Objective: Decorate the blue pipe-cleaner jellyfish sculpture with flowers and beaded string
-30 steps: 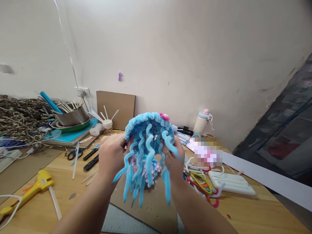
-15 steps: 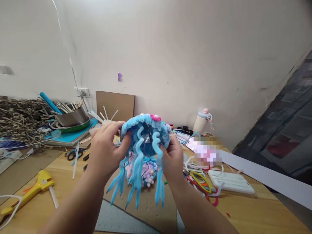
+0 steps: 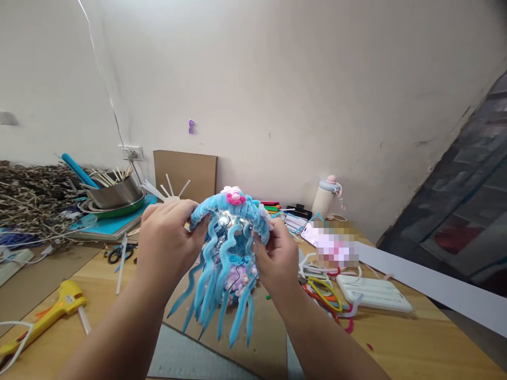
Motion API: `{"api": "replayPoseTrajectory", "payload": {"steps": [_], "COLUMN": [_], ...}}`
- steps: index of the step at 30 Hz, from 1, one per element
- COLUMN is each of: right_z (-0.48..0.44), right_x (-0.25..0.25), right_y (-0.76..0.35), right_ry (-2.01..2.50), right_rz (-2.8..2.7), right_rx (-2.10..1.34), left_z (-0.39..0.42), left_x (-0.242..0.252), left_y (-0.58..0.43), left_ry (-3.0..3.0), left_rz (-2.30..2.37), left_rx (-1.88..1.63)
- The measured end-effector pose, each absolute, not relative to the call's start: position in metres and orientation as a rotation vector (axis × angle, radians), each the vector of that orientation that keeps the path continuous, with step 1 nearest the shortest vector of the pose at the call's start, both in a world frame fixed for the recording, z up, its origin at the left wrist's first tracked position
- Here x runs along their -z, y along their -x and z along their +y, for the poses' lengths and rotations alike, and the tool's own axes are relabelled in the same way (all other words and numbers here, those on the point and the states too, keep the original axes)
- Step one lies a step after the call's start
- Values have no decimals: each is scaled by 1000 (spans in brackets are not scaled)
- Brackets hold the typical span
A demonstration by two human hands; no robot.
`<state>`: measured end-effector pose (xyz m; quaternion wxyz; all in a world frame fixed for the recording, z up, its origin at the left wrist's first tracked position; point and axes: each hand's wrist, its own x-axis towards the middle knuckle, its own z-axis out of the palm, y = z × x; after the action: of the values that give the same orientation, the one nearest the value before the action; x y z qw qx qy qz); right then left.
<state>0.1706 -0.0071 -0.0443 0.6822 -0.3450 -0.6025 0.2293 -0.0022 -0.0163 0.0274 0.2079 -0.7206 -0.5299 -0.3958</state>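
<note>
A fuzzy blue pipe-cleaner jellyfish [image 3: 222,206] hangs in front of me, its dome decorated with pink and white flowers and several wavy tentacles trailing down. My left hand [image 3: 170,232] grips the dome's left rim, thumb beneath. On the opposite rim my right hand [image 3: 279,250] is closed, thumb on the near side. Small lights glow under the dome. Behind the tentacles stands a round blue-and-pink flowered piece [image 3: 238,279] on a cardboard sheet [image 3: 265,338], partly hidden.
A yellow glue gun [image 3: 59,306] and scissors [image 3: 115,254] lie on the left. Metal bowls [image 3: 114,194] stand behind them. To the right are coloured pipe cleaners [image 3: 325,295], a white power bank [image 3: 374,293], a phone [image 3: 312,232] and an upright bottle [image 3: 325,198].
The jellyfish's dome has tipped so its flowered top shows more and its hollow underside less. Its tentacles have swung and spread. Both hands keep their hold.
</note>
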Motion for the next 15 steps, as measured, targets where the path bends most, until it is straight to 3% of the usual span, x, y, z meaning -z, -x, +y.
{"api": "replayPoseTrajectory", "payload": {"steps": [6,10,15], "right_z": [-12,-5,6], "right_x": [43,40,36], "right_y": [-170,-175,-182], "right_ry": [852,803,693], "right_rz": [-1390,-1331,-1162], "right_rx": [-413,-523,-840], "left_z": [-13,-10,-13], "left_x": [-20,-19,-6], "left_y": [-5,-4,4], "left_ry": [1893,2034,2342], "left_rz": [-1503,-1544,-1416], "left_rx": [1171,1338,2025]}}
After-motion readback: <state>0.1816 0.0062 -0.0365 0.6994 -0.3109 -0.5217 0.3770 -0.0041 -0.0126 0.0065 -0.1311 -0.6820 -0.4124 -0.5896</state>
